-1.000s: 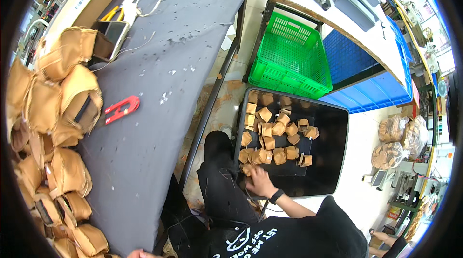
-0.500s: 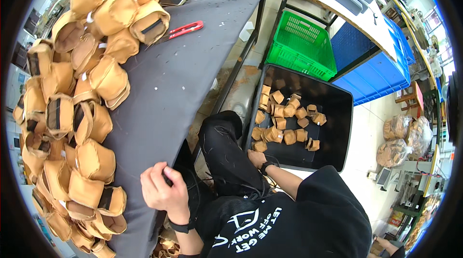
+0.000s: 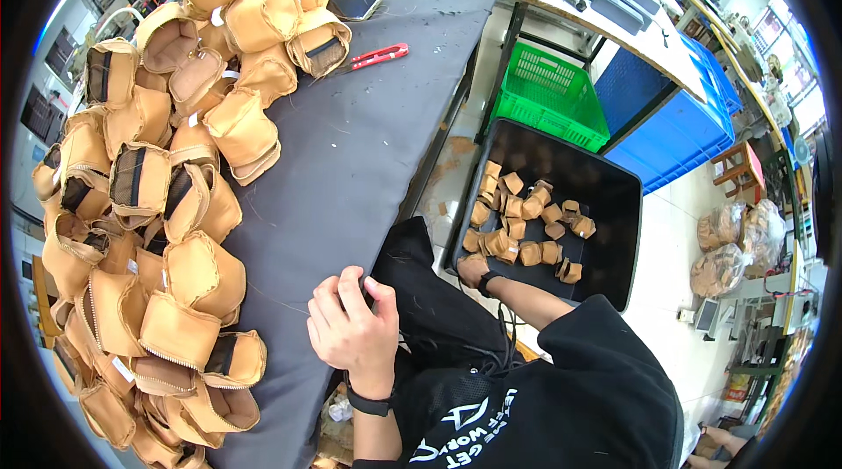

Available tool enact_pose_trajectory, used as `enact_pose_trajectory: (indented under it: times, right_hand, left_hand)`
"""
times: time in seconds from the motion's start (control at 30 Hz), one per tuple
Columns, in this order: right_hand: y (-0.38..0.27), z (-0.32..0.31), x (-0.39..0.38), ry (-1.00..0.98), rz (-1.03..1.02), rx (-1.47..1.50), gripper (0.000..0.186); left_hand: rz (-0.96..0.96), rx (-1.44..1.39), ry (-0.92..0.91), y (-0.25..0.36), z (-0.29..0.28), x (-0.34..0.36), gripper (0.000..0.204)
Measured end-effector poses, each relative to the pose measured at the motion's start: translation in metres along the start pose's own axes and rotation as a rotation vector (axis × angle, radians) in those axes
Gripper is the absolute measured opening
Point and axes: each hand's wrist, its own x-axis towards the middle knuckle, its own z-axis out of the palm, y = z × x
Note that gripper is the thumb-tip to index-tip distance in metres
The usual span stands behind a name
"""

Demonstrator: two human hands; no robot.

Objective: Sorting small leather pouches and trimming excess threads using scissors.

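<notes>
Inside black bin (image 3: pixel 605 245) | boxy tan pouches (image 3: pixel 532 207) | left grip (image 3: pixel 353 333) loosely parted | right grip (image 3: pixel 474 270): can't tell

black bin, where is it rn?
In the head view, right of centre: the black bin sits just below the green crate, with small tan pouches inside and the right hand at its lower-left corner.

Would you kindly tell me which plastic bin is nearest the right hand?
The black bin holding tan pouches: the right hand is by its near corner, while the green bin and blue bin stand farther away.
</notes>
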Motion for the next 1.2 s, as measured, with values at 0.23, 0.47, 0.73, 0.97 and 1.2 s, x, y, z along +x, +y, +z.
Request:
enact_pose_trajectory:
  times: [0.23, 0.47, 0.73, 0.97, 1.2]
  right_hand:
    - [-0.020, -0.035, 0.052, 0.023, 0.174, 0.115, 0.022]
    - [-0.032, -0.053, 0.060, -0.075, 0.176, 0.104, 0.025]
    - [-0.020, -0.027, 0.045, 0.048, 0.096, 0.127, 0.021]
    - [-0.035, -0.028, 0.040, -0.016, 0.074, 0.143, 0.023]
    - [-0.050, -0.035, 0.038, -0.184, 0.038, 0.016, 0.030]
  left_hand:
    - [0.028, 0.011, 0.000, 0.002, 0.001, 0.000, 0.009]
    - [-0.004, 0.025, -0.030, 0.004, 0.000, 0.002, 0.009]
    - [-0.011, -0.001, -0.035, 0.007, -0.001, 0.004, 0.009]
    - [0.004, 0.036, 0.007, 0.008, 0.003, 0.005, 0.006]
    - [-0.011, 0.046, -0.005, 0.009, 0.004, 0.004, 0.005]
